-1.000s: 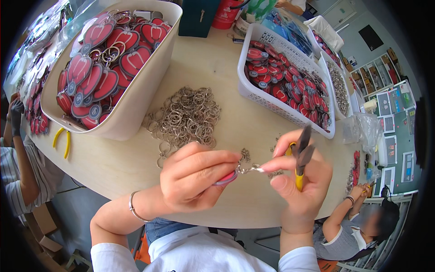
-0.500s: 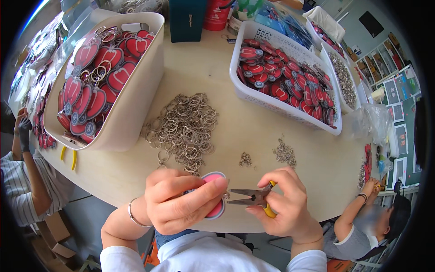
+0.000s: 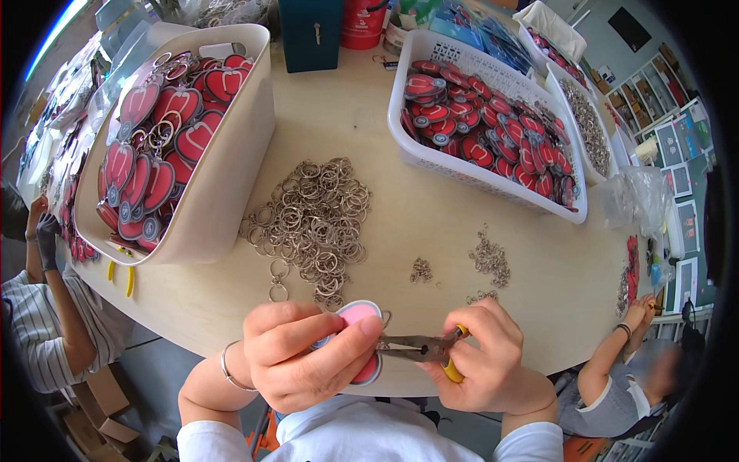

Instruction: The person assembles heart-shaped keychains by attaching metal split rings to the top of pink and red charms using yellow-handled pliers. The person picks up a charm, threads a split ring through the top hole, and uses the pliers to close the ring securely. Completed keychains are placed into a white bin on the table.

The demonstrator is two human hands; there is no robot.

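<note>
My left hand (image 3: 296, 354) pinches a red-and-grey keychain charm (image 3: 360, 311) between thumb and fingers, which cover much of it. From the right, my right hand (image 3: 493, 354) grips yellow-handled pliers (image 3: 419, 349). Their narrow jaws meet the charm's edge beside my left thumb; whatever small link sits between them is too small to make out. A pile of metal key rings (image 3: 319, 219) lies just beyond my left hand. Past the pliers are a little heap of small metal links (image 3: 421, 271) and a bigger heap of them (image 3: 490, 260).
A deep white bin (image 3: 250, 146) of ringed charms stands at left, and a white basket (image 3: 493, 187) of charms at far right. Yellow-handled pliers (image 3: 129, 279) lie by the bin. Co-workers sit at left, in a striped shirt (image 3: 38, 331), and right, in a grey top (image 3: 581, 400).
The pliers' jaws have come closer to the charm and now reach its edge, with their tips nearer together. The whole view has shifted slightly.
</note>
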